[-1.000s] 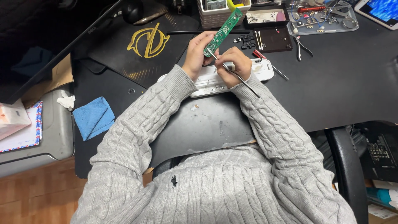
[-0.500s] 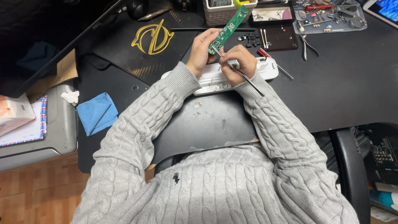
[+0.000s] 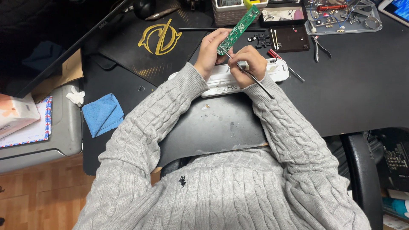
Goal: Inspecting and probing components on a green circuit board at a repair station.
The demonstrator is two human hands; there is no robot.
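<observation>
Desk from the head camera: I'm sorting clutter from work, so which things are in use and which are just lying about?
In use:
left hand holding the green circuit board
right hand holding a thin metal tool
white casing under the hands

Lying about:
blue cloth
pliers
clear parts tray
red-handled screwdriver

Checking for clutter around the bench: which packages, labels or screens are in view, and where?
Screen: top right corner, lit blue, white frame.
Box: far left, white and peach carton on a grey case.
Envelope: under that box, white, red-blue striped edge.
Emblem: gold mark on the black mat.
</observation>
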